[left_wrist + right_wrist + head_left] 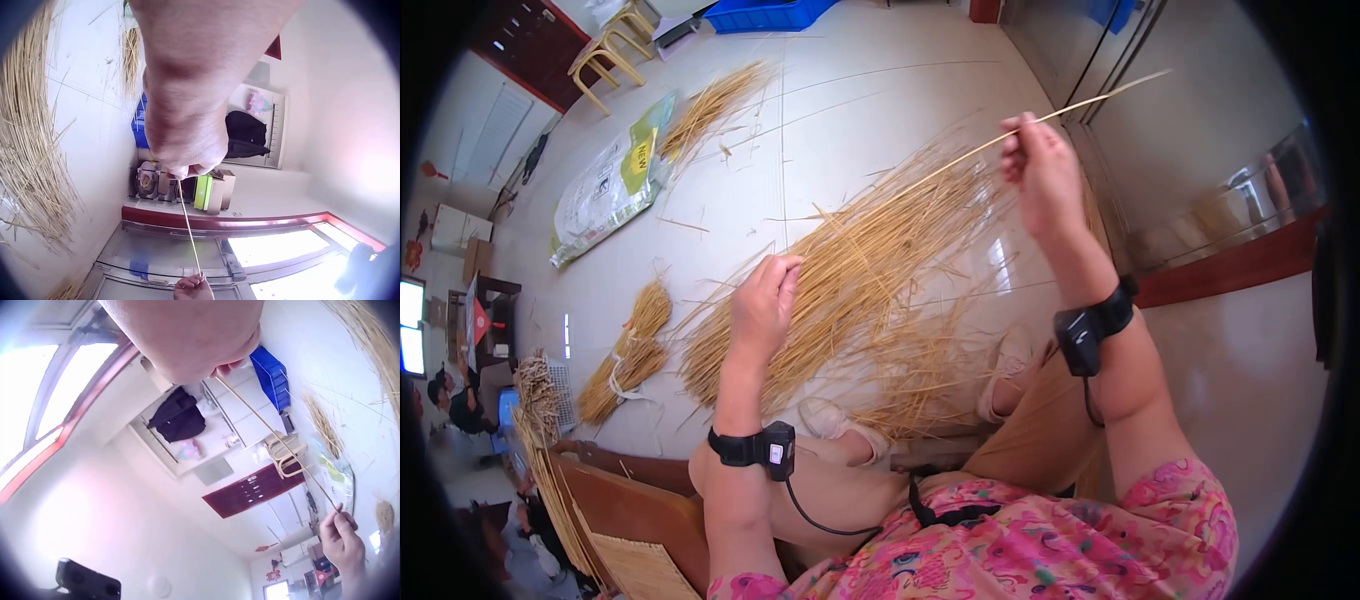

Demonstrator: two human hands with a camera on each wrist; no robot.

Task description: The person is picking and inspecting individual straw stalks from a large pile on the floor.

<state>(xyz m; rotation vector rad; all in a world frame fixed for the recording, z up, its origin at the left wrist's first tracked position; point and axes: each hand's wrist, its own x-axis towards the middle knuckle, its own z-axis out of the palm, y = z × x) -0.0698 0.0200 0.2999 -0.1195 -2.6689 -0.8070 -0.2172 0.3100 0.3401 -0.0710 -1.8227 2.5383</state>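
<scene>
Step in hand, as judged: one straw stalk [960, 160] is being drawn out above the straw pile [850, 290] on the floor. Right hand [1040, 170] pinches its upper part; left hand [765, 300] pinches its lower end just over the pile. Next move likely needs a steady pull clear of the pile. The lower end is lost against the pile; fingertips are blurred in wrist views.

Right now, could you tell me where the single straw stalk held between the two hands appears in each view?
Head: the straw stalk slants from centre up to the upper right.
Left wrist: it runs down the lower centre.
Right wrist: it crosses diagonally, centre to lower right.
Shared landmark: the blue crate.
</scene>
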